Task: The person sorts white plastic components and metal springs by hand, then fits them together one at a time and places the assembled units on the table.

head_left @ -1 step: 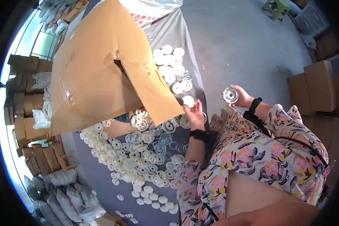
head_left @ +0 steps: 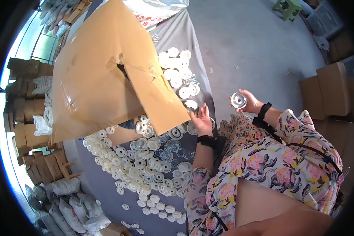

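My right hand [head_left: 254, 103] grips a round, clear or silvery flanged piece [head_left: 238, 100] with a hole in its middle, held up over the grey floor. My left hand [head_left: 203, 124] is open, palm up with its fingers stretched, at the table's right edge. Just beyond its fingertips is a white round part [head_left: 191, 104], tilted and apart from the fingers; whether it rests on anything I cannot tell. Several white wheel-like parts [head_left: 177, 67] lie on the cloth farther off, beside thin wire rings [head_left: 192, 80].
A large cardboard box [head_left: 94, 70] stands on the dark cloth [head_left: 106, 185], one flap [head_left: 161, 98] hanging near my left hand. White parts [head_left: 133, 165] and metal rings [head_left: 173, 147] pile below it. Cartons [head_left: 322, 92] stand at right, a green stool [head_left: 288, 9] at far right.
The white part by my left hand has shifted slightly left and tilted, while the fingers stay stretched. My right hand has moved a little left with the round flanged piece.
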### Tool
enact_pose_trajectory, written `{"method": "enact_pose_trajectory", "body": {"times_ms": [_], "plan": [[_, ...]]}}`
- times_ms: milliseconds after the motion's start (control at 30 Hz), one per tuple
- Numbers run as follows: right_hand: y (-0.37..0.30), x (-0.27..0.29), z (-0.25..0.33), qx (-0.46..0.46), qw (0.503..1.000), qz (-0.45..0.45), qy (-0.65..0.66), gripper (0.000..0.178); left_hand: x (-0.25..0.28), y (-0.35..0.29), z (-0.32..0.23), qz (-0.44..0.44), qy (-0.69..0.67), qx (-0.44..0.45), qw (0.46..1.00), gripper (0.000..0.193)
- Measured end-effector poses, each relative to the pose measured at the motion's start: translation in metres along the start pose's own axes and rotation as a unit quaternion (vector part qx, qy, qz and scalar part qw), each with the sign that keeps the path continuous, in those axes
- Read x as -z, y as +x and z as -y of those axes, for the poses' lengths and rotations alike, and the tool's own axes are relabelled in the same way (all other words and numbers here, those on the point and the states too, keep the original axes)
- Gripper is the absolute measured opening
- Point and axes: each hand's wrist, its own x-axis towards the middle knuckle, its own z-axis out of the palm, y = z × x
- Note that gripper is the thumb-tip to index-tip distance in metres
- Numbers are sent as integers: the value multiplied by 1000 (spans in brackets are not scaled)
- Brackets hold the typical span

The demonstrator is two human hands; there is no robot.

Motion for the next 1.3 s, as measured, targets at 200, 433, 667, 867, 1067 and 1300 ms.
{"method": "enact_pose_trajectory", "body": {"times_ms": [200,433,667,867,1067,1300], "plan": [[37,-42,-19,-69,997,38,-8,56,50,-41,-23,146,220,62,962,27],[58,-103,-67,-183,954,185,-147,55,202,-121,-102,-89,607,-494,617,20],[58,-164,-124,-304,875,217,-308,49,267,-131,-145,-235,741,-448,442,51],[65,-191,-155,-344,866,187,-312,49,249,-137,-153,-297,759,-363,451,47],[67,-209,-194,-375,867,151,-290,50,224,-167,-125,-275,622,-543,494,25],[41,-252,-222,-371,867,111,-313,46,185,-213,-109,-155,512,-497,683,37]]}}
